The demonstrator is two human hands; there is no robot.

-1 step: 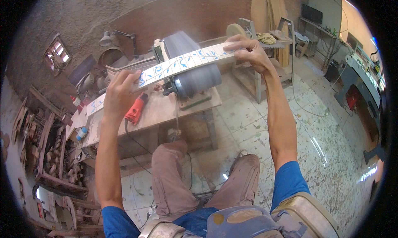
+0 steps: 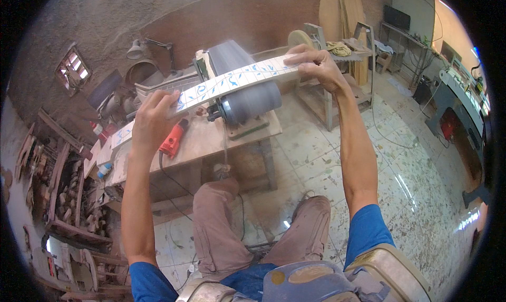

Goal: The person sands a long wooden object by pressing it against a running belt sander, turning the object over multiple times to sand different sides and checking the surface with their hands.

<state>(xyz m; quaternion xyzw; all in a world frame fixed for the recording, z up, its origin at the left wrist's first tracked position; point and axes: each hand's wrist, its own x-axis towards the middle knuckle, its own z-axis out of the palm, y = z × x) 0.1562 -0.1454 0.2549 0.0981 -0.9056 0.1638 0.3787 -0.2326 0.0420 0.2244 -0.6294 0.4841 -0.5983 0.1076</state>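
Both hands grip a long, light guitar neck (image 2: 232,82) with dark cross lines and blue leaf designs on its upper face. My left hand (image 2: 154,112) is closed round its left part, and my right hand (image 2: 314,65) pinches the right end between thumb and fingers. The neck lies across a belt sander (image 2: 252,103), whose grey belt looks smeared by motion; actual contact underneath is hidden. Beyond my left hand shows a strip with a similar blue pattern (image 2: 123,134); I cannot tell whether it belongs to the same piece.
A red power tool (image 2: 173,140) with a dark cord lies on the dusty workbench (image 2: 205,144). A white and blue bottle (image 2: 104,169) is at the bench's left end. Wood scraps (image 2: 68,196) fill a rack at left. Behind my right hand is a wheeled machine (image 2: 311,38).
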